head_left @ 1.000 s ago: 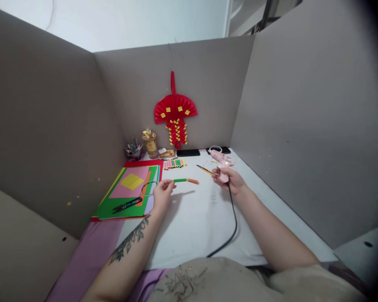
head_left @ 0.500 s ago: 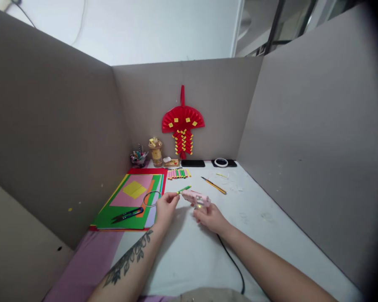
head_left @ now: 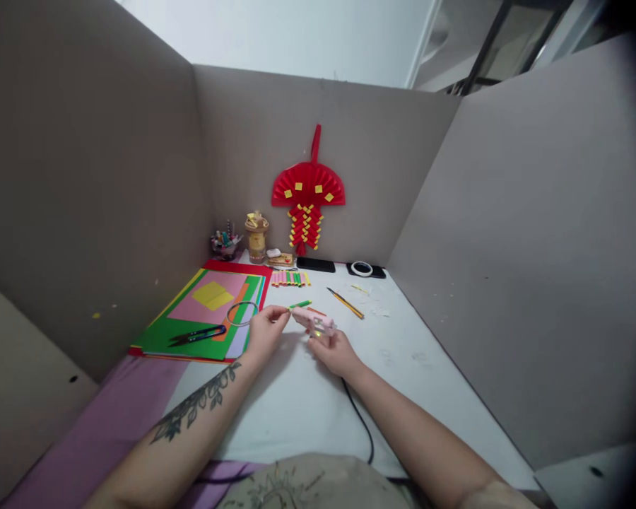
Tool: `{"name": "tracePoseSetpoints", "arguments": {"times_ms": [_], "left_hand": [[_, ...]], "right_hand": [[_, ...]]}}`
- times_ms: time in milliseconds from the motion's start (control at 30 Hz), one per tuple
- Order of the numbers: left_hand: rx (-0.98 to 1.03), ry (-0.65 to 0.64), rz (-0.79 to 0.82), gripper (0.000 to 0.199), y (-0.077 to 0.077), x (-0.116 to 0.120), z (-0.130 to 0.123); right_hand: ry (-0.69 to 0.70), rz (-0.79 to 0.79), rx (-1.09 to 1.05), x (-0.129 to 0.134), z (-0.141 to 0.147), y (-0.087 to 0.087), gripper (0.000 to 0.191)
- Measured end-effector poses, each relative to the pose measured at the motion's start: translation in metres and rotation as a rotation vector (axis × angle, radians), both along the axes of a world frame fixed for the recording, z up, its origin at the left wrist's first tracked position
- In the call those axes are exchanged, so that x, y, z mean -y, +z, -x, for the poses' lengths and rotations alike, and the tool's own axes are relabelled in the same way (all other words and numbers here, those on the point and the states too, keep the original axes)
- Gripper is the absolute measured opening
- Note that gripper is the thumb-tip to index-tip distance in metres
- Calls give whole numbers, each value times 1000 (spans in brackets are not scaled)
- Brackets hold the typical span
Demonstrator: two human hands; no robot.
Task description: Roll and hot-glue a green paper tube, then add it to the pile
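over the table [head_left: 280, 410], the left hand [head_left: 266, 332] pinches a green paper roll [head_left: 302, 305], likely light, crushable, best held near one end; the right hand [head_left: 337, 353] clasps the firmer pink glue gun [head_left: 312, 318].

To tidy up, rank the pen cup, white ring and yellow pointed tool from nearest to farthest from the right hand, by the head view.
1. Yellow pointed tool: just beyond the right hand.
2. White ring: back of the table, right side.
3. Pen cup: back left corner.
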State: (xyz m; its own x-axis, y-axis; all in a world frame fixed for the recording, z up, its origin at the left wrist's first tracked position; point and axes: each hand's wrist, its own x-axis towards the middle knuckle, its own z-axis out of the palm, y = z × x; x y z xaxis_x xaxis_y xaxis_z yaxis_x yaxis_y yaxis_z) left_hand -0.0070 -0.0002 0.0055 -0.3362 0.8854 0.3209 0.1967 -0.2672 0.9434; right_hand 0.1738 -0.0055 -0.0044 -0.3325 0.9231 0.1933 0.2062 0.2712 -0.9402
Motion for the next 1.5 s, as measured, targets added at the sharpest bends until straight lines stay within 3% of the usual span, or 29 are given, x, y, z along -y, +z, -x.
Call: {"name": "tracePoseSetpoints", "arguments": {"times_ms": [267,633,933,1200,1500], "left_hand": [[-48,-16,-9,18,-1,-1,0],[-74,-4,3,15,-1,1,-1],[-77,6,10,16,-1,1,0],[-72,2,7,16,-1,0,0],[-93,19,4,15,-3,-1,2]], "right_hand": [[-4,18,45,3,2,6,24],[-27,-19,64,2,0,-3,27],[-43,-4,80,4,0,4,29],[-29,-46,87,2,1,-2,28],[-47,-46,109,6,0,8,25]]}}
